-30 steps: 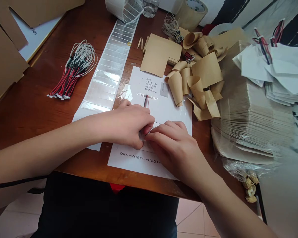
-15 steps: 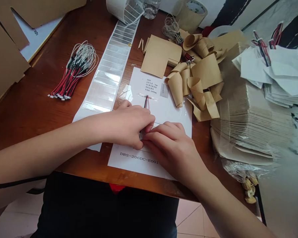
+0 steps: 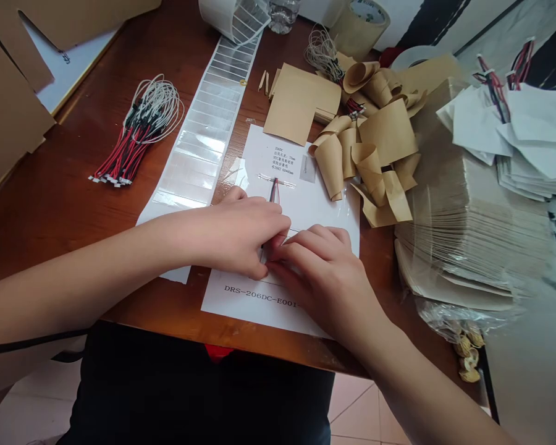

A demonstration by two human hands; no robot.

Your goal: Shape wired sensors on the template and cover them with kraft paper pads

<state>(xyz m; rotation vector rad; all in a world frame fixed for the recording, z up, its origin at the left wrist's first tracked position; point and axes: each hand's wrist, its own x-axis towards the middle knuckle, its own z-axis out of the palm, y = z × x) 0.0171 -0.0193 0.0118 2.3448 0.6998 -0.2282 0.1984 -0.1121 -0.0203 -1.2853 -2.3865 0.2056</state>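
Note:
My left hand (image 3: 241, 235) lies palm down over a printed white sheet (image 3: 231, 296), fingers curled and closed around a red and black wire lead (image 3: 275, 193). The lead comes out from under a strip of clear tape (image 3: 287, 183) on the sheet and disappears beneath the hand. Close against it, my right hand (image 3: 327, 266) has its thumb and index finger pinched together by the left thumb. What sits in that pinch is too hidden to make out. Under the left forearm runs a strip of clear labels (image 3: 197, 145).
A bundle of wire leads (image 3: 139, 133) lies at the left, near a cardboard box (image 3: 18, 117). Brown paper squares (image 3: 290, 105) and curled paper pieces (image 3: 370, 167) are behind the hands. At the right stands a plastic-wrapped stack of envelopes (image 3: 445, 228). A tape roll (image 3: 359, 28) is at the back.
Both hands stay almost in place, with only a slight shift of the right fingers. The whole view has moved very slightly.

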